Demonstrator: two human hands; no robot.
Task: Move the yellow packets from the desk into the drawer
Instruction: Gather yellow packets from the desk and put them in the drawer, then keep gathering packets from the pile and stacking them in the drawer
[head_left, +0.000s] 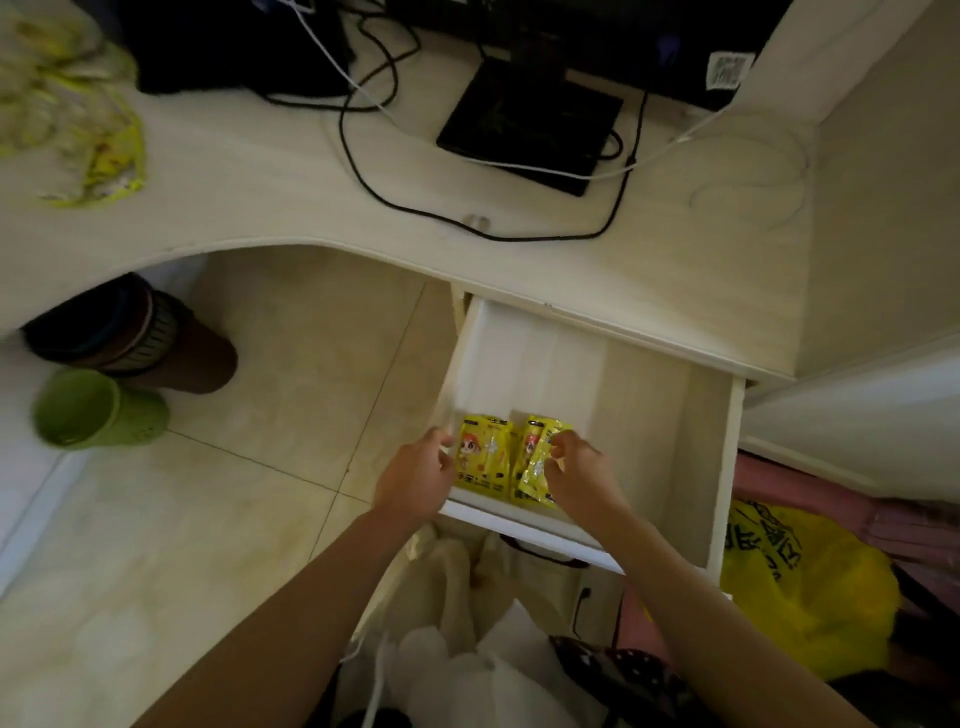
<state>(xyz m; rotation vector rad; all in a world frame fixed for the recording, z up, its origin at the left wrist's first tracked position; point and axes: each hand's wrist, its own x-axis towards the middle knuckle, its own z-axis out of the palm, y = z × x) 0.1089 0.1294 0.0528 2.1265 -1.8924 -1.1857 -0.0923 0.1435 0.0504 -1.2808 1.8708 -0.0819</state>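
Note:
The white drawer (639, 415) stands pulled out under the desk. Two yellow packets with a cartoon face lie at its front left corner. My left hand (415, 478) pinches the left edge of the left yellow packet (483, 457). My right hand (582, 467) grips the right yellow packet (535, 467), which is crumpled and partly hidden under my fingers. More yellow packets (104, 156) lie in a blurred pile at the desk's far left.
On the desk (260, 197) sit a black monitor base (530, 119), black and white cables (395, 202) and a small metal bit. A green bin (93, 410) and brown bin stand on the tiled floor. A yellow plastic bag (800, 592) lies right of the drawer.

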